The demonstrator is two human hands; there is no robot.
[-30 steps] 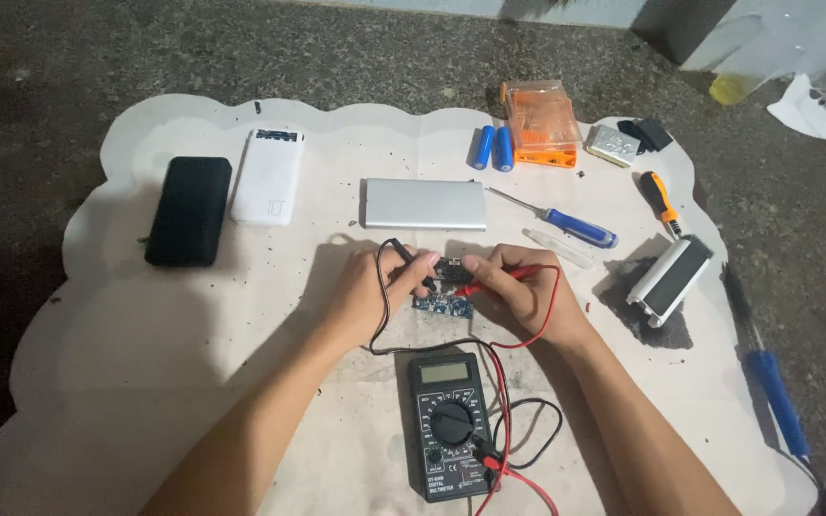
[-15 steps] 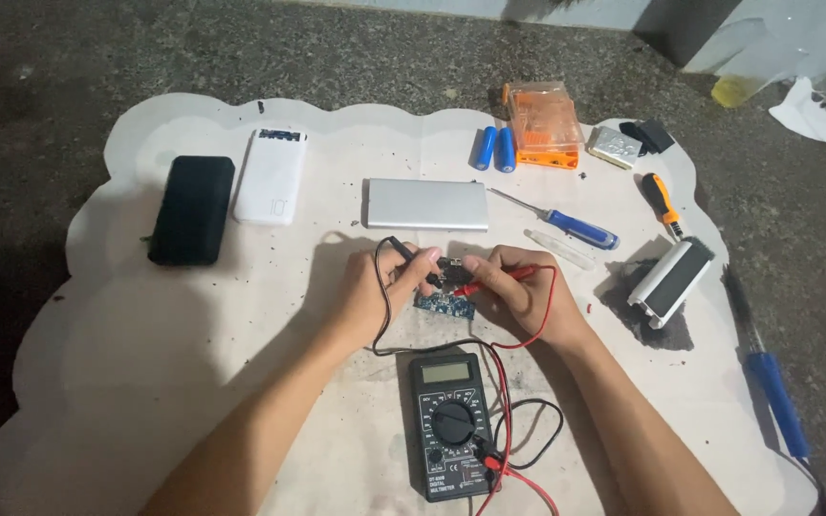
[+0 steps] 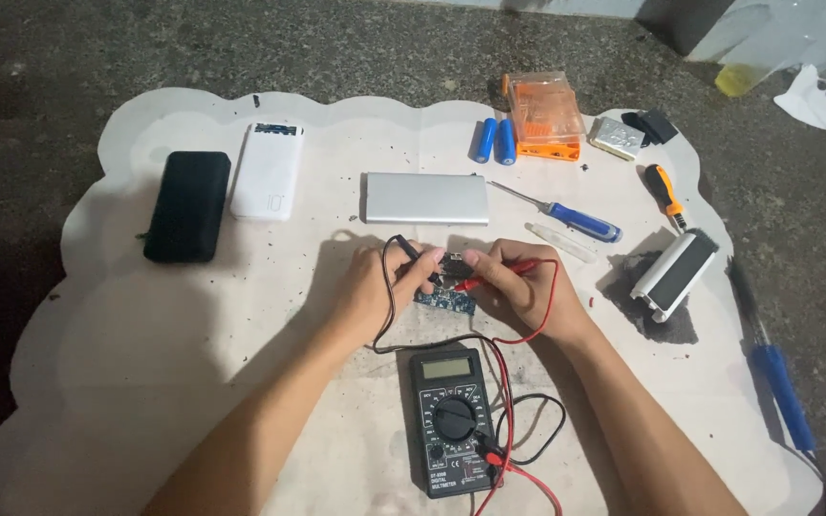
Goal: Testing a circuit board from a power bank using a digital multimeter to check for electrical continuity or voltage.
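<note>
My left hand [image 3: 375,291] grips a black test probe [image 3: 420,256], its tip pressed down toward a small blue circuit board [image 3: 445,300] on the white mat. My right hand [image 3: 526,287] pinches a red test probe [image 3: 494,276] whose tip meets the same board. Both hands sit close together over the board. Black and red leads run from the probes down to a black digital multimeter [image 3: 451,419] lying flat near me, between my forearms.
A silver power bank [image 3: 425,198] lies just beyond my hands. At the back left are a white power bank [image 3: 268,170] and a black one [image 3: 188,204]. Two blue cells [image 3: 494,140], an orange bit case [image 3: 544,114], screwdrivers [image 3: 566,215] and a grey-white casing [image 3: 674,274] lie right.
</note>
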